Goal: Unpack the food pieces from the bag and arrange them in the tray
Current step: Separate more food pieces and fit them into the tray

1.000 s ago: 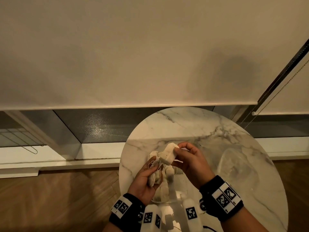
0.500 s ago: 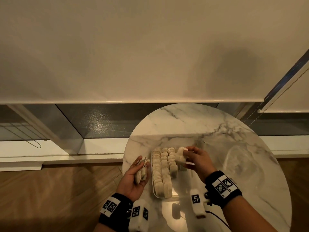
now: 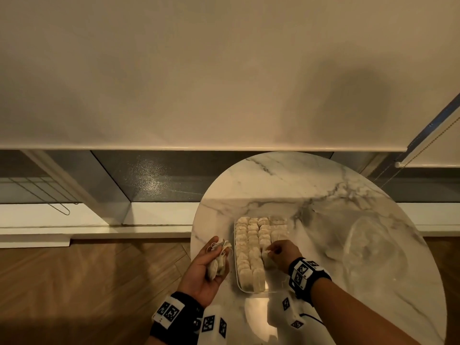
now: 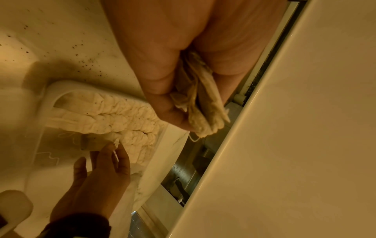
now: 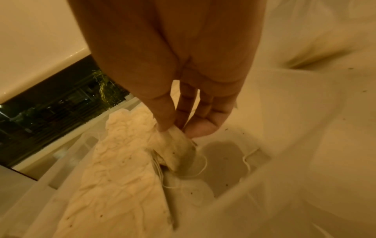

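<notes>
Right hand (image 5: pixel 183 80) pinches 1 food piece (image 5: pixel 177 145) by its top edge, thumb and fingertips narrow, lowering it into the tray (image 3: pixel 273 291) just beside the packed rows (image 3: pixel 251 245). Left hand (image 3: pixel 206 270) curls round a small bunch of spare pieces (image 3: pixel 219 260), just outside the tray edge. Risks: loose strings below the pinch could snag and drag neighbours; piece may tip over into the open gap; the loose left bunch could slip out. Clear bag (image 3: pixel 371 247) lies well apart from both grips.

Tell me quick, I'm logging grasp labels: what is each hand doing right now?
Left hand: holding a small bunch of food pieces, beside the tray.
Right hand: fingers pinching one food piece, setting it in the tray.
</notes>
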Demonstrator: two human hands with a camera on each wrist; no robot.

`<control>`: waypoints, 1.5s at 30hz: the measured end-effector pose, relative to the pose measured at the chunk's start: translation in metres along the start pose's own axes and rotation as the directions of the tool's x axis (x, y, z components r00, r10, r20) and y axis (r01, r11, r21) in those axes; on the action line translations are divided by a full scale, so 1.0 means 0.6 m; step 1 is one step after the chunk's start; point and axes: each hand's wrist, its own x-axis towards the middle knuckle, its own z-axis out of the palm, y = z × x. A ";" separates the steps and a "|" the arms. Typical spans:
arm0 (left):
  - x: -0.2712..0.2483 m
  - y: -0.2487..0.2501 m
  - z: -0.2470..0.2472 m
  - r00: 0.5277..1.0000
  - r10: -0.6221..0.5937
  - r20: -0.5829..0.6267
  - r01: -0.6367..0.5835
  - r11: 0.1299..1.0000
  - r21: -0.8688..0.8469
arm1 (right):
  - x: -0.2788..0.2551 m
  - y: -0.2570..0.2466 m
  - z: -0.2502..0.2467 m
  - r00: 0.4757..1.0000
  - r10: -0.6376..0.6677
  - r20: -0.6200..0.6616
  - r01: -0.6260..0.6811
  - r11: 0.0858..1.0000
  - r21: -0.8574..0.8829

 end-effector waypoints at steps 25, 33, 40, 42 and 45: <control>0.002 0.017 -0.012 1.000 0.009 -0.002 -0.009 0.999 0.031 | 0.003 -0.013 0.010 0.985 0.139 -0.100 -0.132 0.988 0.076; -0.002 0.011 0.014 0.999 0.022 0.037 -0.026 0.995 0.099 | -0.094 -0.084 -0.036 0.973 -0.147 -0.179 0.201 0.922 0.332; 0.004 -0.007 0.045 0.995 0.050 0.084 -0.060 0.991 0.123 | -0.190 -0.163 -0.084 0.950 -0.296 0.100 0.216 0.853 0.475; 0.004 -0.014 0.049 0.995 0.040 0.094 -0.053 0.989 0.136 | -0.194 -0.171 -0.083 0.959 -0.260 0.113 0.181 0.869 0.460; 0.005 -0.023 0.058 0.995 0.016 0.099 -0.029 0.990 0.138 | -0.199 -0.171 -0.081 0.968 -0.235 0.091 0.167 0.869 0.466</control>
